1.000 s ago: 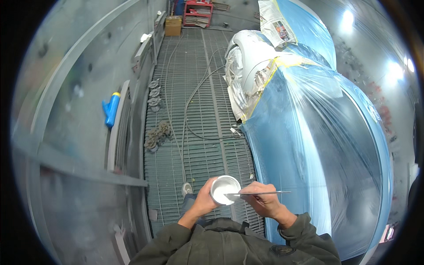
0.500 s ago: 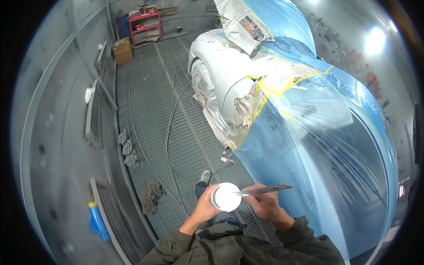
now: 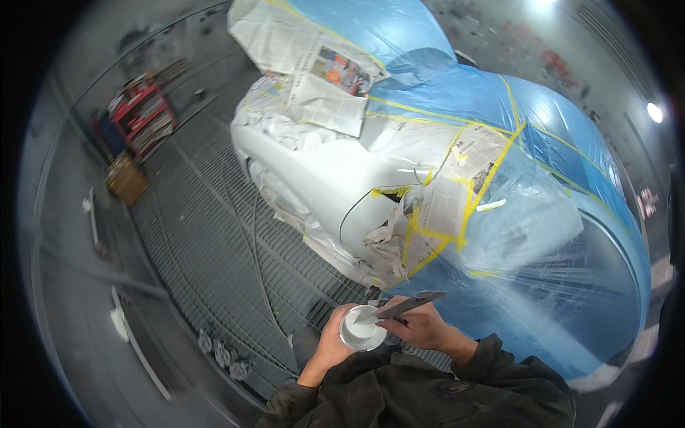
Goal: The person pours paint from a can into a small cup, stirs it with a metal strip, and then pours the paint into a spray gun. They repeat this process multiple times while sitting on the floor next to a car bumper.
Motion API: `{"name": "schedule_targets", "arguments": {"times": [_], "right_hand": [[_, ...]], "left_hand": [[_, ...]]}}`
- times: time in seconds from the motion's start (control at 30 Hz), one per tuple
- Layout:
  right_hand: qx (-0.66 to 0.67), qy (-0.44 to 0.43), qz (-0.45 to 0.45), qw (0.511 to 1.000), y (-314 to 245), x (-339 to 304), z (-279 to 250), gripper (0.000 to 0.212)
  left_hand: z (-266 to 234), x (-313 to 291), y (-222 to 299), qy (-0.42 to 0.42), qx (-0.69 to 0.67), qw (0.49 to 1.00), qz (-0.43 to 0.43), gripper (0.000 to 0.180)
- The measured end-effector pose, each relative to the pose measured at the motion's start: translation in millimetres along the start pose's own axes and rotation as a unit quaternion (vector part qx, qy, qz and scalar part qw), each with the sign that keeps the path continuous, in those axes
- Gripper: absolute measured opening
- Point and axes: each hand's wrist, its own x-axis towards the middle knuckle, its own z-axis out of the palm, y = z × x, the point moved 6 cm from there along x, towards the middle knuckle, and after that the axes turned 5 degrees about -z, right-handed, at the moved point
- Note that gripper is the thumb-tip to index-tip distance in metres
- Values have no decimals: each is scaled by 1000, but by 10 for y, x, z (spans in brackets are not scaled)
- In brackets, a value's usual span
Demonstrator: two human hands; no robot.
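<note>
My left hand (image 3: 331,348) is wrapped round a white cup (image 3: 366,347) with white liquid inside, held in front of my body. A flat grey stirring stick (image 3: 412,304) is gripped in my right hand (image 3: 428,331), slanting up and to the right. Its lower end reaches down into the cup. Just beyond my hands stands a car with a bare whitish fender (image 3: 307,160). Newspaper (image 3: 330,96), yellow tape (image 3: 492,167) and blue plastic film (image 3: 457,307) cover the parts around that fender.
Along the grated floor (image 3: 193,207) run hoses (image 3: 258,267). A red shelf rack (image 3: 148,120) and a cardboard box (image 3: 127,178) stand at the far left. Grey crumpled lumps (image 3: 222,354) lie by the left wall. The film-covered car fills the right side.
My view has turned and come closer to the car, which now appears larger and further left. The stick sits at a steeper tilt in the cup. Both hands keep their holds.
</note>
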Motion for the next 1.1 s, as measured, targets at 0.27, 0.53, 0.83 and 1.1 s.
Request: {"name": "schedule_targets", "arguments": {"times": [0.27, 0.53, 0.83, 1.1], "right_hand": [[-86, 194, 175, 961, 482, 719, 282, 12], [-76, 368, 422, 825, 395, 1138, 1095, 14], [-123, 445, 428, 777, 148, 1320, 1574, 11], [-123, 442, 438, 773, 75, 1147, 2087, 16]], "left_hand": [[-751, 1549, -316, -255, -14, 966, 31, 69], [-1201, 2091, -695, -466, -21, 884, 22, 67], [-1437, 2000, -1027, -559, -58, 825, -61, 71], [-1528, 1704, -1461, -594, -48, 799, -81, 78]]}}
